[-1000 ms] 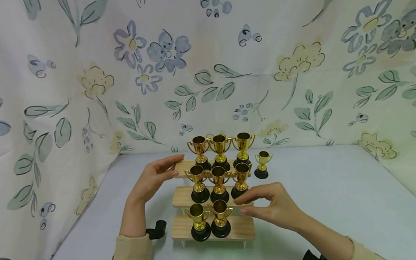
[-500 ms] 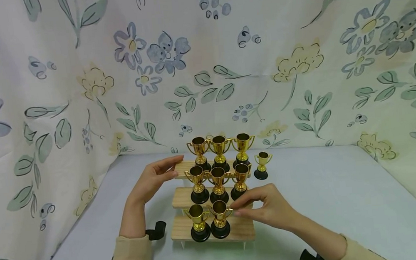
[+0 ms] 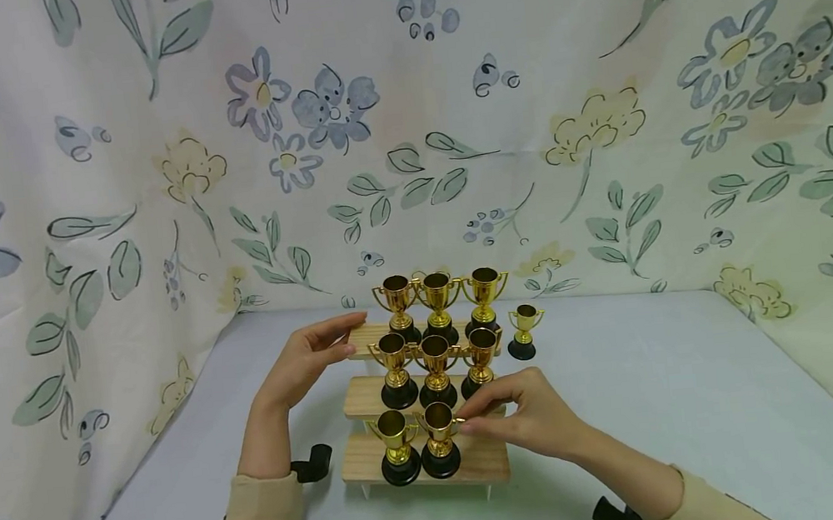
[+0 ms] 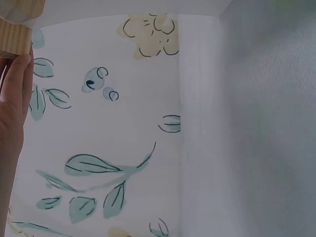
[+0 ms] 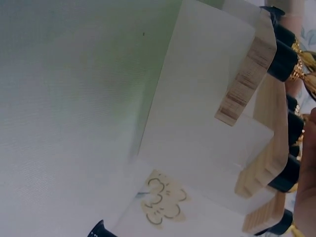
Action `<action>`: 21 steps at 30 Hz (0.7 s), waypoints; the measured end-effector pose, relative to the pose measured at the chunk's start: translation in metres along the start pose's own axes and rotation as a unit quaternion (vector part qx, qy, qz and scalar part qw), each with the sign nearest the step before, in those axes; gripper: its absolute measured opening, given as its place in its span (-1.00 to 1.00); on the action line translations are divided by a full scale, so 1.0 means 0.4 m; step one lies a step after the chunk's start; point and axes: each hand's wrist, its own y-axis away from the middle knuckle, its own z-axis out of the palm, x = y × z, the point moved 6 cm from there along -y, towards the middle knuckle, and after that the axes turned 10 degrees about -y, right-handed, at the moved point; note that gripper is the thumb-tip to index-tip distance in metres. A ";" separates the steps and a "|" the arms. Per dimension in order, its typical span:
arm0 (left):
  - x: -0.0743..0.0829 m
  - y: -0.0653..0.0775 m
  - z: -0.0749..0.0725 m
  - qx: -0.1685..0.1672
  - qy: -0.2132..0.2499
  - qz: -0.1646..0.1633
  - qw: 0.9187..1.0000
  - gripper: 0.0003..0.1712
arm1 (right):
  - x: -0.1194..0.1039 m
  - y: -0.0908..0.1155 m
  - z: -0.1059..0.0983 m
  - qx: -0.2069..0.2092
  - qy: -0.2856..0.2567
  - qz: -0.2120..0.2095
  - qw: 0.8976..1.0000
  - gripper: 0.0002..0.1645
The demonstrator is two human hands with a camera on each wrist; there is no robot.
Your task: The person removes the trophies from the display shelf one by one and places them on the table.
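Observation:
A three-step wooden display stand [image 3: 364, 466] with white supports carries several small gold trophy cups on black bases. My left hand [image 3: 309, 356] holds the left end of its top step; in the left wrist view, fingers [image 4: 17, 79] lie against the wooden end. On the bottom step two trophies stand upright side by side. My right hand [image 3: 529, 416] pinches the right handle of the right-hand trophy [image 3: 440, 442] between thumb and fingers. Beside it is the left-hand trophy [image 3: 399, 450]. In the right wrist view only part of the right hand [image 5: 306, 173] shows at the edge.
Three trophies fill the middle step [image 3: 358, 395], and more stand on the top step. A smaller trophy [image 3: 523, 333] stands on the white tabletop [image 3: 661, 370], right of the stand. A floral cloth [image 3: 404, 127] hangs behind and along the sides.
My right hand has moved left from beside the bottom step to the right-hand trophy and taken hold of its handle. The left hand keeps its place on the top step.

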 end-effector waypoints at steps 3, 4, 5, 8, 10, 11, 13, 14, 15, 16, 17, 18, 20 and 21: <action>0.000 0.000 0.000 -0.001 -0.002 0.000 1.000 -0.36 | -0.002 -0.002 0.002 0.000 -0.003 -0.006 1.000 -0.93; 0.000 -0.001 0.001 0.000 -0.002 0.000 1.000 -0.37 | -0.002 -0.002 0.002 0.000 -0.004 -0.005 1.000 -0.93; 0.000 -0.001 0.001 0.000 -0.003 0.000 1.000 -0.37 | -0.001 -0.002 0.003 0.003 -0.006 0.002 1.000 -0.93; 0.000 -0.001 0.001 0.000 -0.003 0.001 1.000 -0.37 | 0.002 -0.003 0.004 0.010 -0.010 0.016 1.000 -0.94; 0.001 -0.001 0.001 0.000 -0.002 0.001 1.000 -0.37 | 0.001 -0.002 0.004 0.015 -0.005 0.014 1.000 -0.94; 0.002 0.000 0.001 0.000 -0.002 0.002 1.000 -0.37 | -0.001 -0.002 0.004 0.016 -0.002 0.010 1.000 -0.94; 0.002 0.000 0.001 0.001 -0.001 0.002 1.000 -0.37 | -0.003 0.000 0.004 0.021 0.004 0.003 1.000 -0.94; 0.002 0.000 0.001 0.001 -0.001 0.001 1.000 -0.37 | -0.003 0.001 0.004 0.025 0.006 0.002 1.000 -0.94; 0.001 0.000 0.001 0.002 0.000 0.001 1.000 -0.37 | -0.004 0.002 0.003 0.028 0.010 -0.001 1.000 -0.94; 0.001 -0.001 0.001 0.002 -0.001 0.001 1.000 -0.37 | -0.003 0.003 0.002 0.032 0.011 -0.001 0.999 -0.94; 0.001 -0.001 0.002 0.002 -0.001 0.002 1.000 -0.37 | -0.001 0.005 0.002 0.037 0.012 0.000 0.999 -0.94; 0.000 -0.001 0.002 0.002 -0.002 0.002 1.000 -0.37 | 0.000 0.006 0.000 0.042 0.016 0.002 0.999 -0.94; -0.002 -0.003 0.002 0.002 -0.005 0.002 1.000 -0.37 | 0.003 0.009 -0.003 0.048 0.021 0.000 0.999 -0.94; -0.003 -0.003 0.002 0.002 -0.006 0.002 1.000 -0.37 | 0.004 0.010 -0.005 0.050 0.023 -0.001 0.998 -0.94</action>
